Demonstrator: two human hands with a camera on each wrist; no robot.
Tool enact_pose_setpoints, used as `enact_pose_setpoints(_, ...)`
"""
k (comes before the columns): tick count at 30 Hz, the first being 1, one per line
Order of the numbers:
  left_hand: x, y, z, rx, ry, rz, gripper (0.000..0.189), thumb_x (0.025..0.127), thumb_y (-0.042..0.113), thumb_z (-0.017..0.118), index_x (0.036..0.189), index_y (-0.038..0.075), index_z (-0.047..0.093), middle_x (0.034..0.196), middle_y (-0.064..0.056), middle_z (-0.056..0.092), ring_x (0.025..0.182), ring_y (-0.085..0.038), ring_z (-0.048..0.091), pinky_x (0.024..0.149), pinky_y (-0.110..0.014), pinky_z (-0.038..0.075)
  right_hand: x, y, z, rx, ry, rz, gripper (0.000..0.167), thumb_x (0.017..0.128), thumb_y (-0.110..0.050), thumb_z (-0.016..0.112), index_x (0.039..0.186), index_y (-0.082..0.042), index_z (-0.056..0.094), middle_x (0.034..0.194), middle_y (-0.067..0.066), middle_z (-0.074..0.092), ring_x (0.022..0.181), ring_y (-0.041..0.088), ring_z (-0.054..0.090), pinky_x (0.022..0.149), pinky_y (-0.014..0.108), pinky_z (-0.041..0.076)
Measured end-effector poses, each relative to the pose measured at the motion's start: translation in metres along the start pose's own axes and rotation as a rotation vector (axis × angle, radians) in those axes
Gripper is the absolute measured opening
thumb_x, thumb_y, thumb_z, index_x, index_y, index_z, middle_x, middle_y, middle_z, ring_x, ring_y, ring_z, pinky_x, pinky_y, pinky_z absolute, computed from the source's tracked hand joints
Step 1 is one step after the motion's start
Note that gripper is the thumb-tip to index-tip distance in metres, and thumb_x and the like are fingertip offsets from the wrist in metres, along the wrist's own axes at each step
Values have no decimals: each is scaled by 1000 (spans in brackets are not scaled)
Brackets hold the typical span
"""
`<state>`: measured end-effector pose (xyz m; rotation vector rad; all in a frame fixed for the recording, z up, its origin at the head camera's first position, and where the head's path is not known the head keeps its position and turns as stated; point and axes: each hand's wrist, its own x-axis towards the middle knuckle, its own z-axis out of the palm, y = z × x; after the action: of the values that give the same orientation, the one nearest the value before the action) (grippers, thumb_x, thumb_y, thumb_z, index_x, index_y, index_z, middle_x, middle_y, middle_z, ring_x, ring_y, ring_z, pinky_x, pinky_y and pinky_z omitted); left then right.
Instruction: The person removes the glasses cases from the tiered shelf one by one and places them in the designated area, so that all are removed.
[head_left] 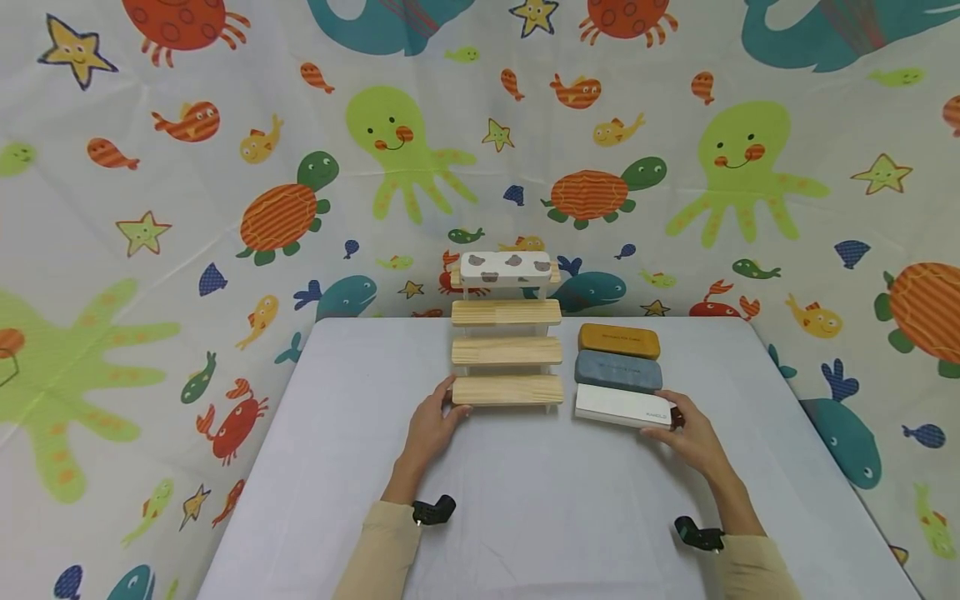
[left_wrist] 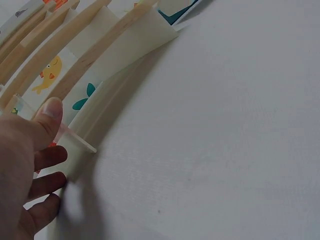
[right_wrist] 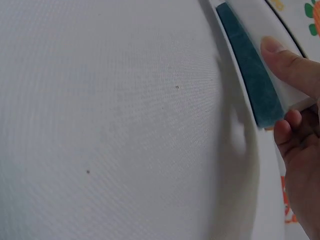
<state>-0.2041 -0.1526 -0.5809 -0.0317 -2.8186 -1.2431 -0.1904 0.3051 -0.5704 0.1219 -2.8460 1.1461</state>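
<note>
A stepped display rack point(head_left: 507, 390) with pale wooden planks on clear supports stands at mid table. My left hand point(head_left: 432, 425) holds the left end of its lowest plank, thumb at the front edge. In the left wrist view the thumb point(left_wrist: 51, 107) lies against the plank end, with the other fingers beside a clear support. My right hand point(head_left: 693, 433) grips the right end of a white oblong case point(head_left: 618, 406), like a glasses case. In the right wrist view the thumb point(right_wrist: 287, 60) presses its white top, and a teal strip point(right_wrist: 248, 67) runs along its side.
Behind the white case lie a blue case point(head_left: 618, 372) and a mustard case point(head_left: 619, 341), side by side. A white case with brown patches point(head_left: 504, 270) rests on the rack's top plank. A sea-animal printed cloth point(head_left: 450, 167) hangs behind the white table point(head_left: 525, 517).
</note>
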Motion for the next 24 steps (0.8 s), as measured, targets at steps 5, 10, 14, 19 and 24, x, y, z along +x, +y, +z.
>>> enact_pose_setpoints(5,1,-1,0,5,-2,3,69,93,39,70,150,11,44,129,-14,69,126,-36,60,108,-55,45,2,4,4,-12,-7,27,79,78,-30,87,142,-5,49,119,17,60,88,17,49,67,18,44)
enact_pose_setpoints(10,0,-1,0,4,0,10,69,93,40,69,150,11,44,129,-14,69,125,-36,61,108,-54,45,4,5,6,-26,-26,64,81,78,-32,87,144,-6,47,119,16,58,90,20,49,68,19,42)
enact_pose_setpoints(14,-2,0,1,8,9,19,69,93,39,70,150,11,44,128,-14,69,125,-35,61,108,-54,45,6,8,6,-35,-35,73,81,79,-32,86,144,-6,46,118,16,58,91,21,49,69,20,42)
enact_pose_setpoints(19,-3,1,3,13,16,22,69,93,40,69,150,12,44,128,-13,69,124,-35,62,107,-54,46,7,12,5,-44,-62,86,83,79,-35,85,145,-5,45,119,18,57,92,24,50,70,23,42)
enact_pose_setpoints(24,-5,2,4,7,18,17,69,93,40,69,151,12,44,128,-13,69,125,-35,61,107,-54,46,9,13,3,-48,-104,128,87,80,-38,85,147,-4,42,126,22,56,96,27,54,74,28,46)
